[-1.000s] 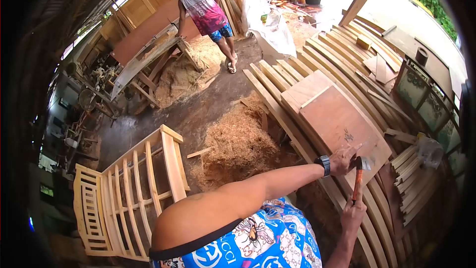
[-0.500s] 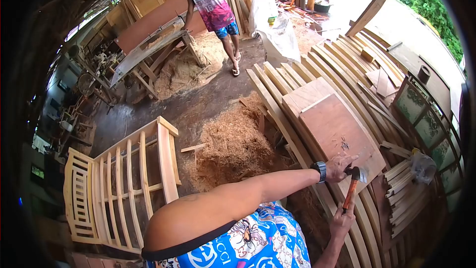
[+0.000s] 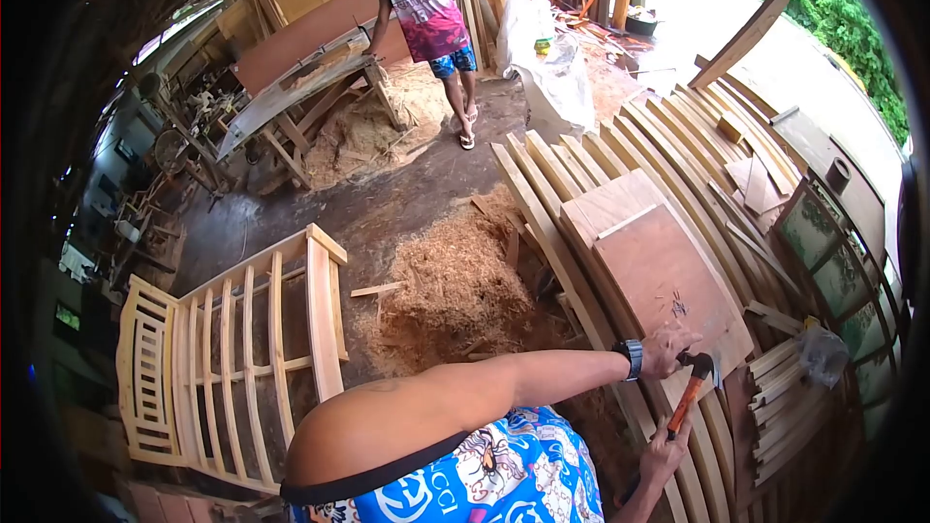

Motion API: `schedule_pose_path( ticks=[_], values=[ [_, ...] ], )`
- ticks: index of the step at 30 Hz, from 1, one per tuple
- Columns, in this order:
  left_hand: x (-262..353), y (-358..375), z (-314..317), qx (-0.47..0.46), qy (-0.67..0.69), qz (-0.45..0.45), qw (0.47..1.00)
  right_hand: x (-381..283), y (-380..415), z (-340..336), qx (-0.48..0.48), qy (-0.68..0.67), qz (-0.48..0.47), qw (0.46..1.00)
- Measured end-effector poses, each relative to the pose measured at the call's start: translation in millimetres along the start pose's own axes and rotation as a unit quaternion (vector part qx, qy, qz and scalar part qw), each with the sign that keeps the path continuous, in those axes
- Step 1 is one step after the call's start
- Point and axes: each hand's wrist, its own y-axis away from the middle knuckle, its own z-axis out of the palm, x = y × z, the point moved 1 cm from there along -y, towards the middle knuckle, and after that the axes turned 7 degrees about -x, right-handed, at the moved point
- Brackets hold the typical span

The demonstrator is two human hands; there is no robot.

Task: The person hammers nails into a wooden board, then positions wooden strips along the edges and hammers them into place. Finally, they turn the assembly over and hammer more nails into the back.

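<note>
My left hand [image 3: 668, 349], with a dark watch [image 3: 631, 358] on its wrist, lies at the near edge of a wooden panel [image 3: 604, 196]. Its fingers look drawn together; what they hold, if anything, is too small to make out. My right hand [image 3: 663, 451] is closed round the orange handle of a hammer [image 3: 689, 395]. The hammer's dark head is right beside my left fingers, over the panel's edge. On top of the panel lies a reddish-brown sheet [image 3: 654, 257], with a small pile of what look like nails [image 3: 678, 308] on it.
Long timber boards [image 3: 552, 179] lie beneath the panel. A slatted wooden frame [image 3: 237, 368] stands at the left, beside a heap of shavings [image 3: 455, 276]. Another person [image 3: 431, 19] stands at a workbench [image 3: 291, 97] at the back. Short sticks [image 3: 780, 407] are stacked at the right.
The whole view has shifted slightly. The hammer's head has turned a little beside my left fingers, and both hands stay at the panel's edge.
</note>
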Motion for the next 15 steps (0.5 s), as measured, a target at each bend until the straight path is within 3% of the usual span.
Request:
schedule_pose_path(
  ticks=[3, 6, 8, 10, 13, 14, 15],
  values=[
    [-6.0, 0.3, 5.6, 0.005, 0.018, 0.009, 1.000, 9.2, -1.8, 4.2, 0.000, 0.009, 0.019, 1.000],
    [-7.3, 2.4, 8.1, 0.007, 0.027, 0.011, 1.000, 28.5, -10.2, 12.3, 0.053, 0.034, -0.090, 0.994],
    [-6.1, 4.2, 8.5, 0.033, 0.027, 0.016, 0.999, -7.5, 0.2, 7.0, -0.012, -0.216, 0.058, 0.975],
    [-9.9, 6.7, 4.1, 0.018, 0.045, 0.016, 0.999, 13.4, -6.2, 10.6, -0.002, -0.255, 0.057, 0.965],
    [-22.9, 15.2, 7.8, -0.070, -0.010, 0.151, 0.986, 17.9, -14.2, 9.9, 0.055, -0.261, 0.054, 0.962],
    [-25.3, 16.5, 8.0, -0.068, -0.010, 0.151, 0.986, 32.5, -20.7, 6.2, 0.054, -0.260, 0.052, 0.963],
    [-25.1, 17.0, 6.3, -0.083, -0.027, 0.168, 0.982, 50.7, -29.3, 1.0, 0.053, -0.210, -0.016, 0.976]
  ],
)
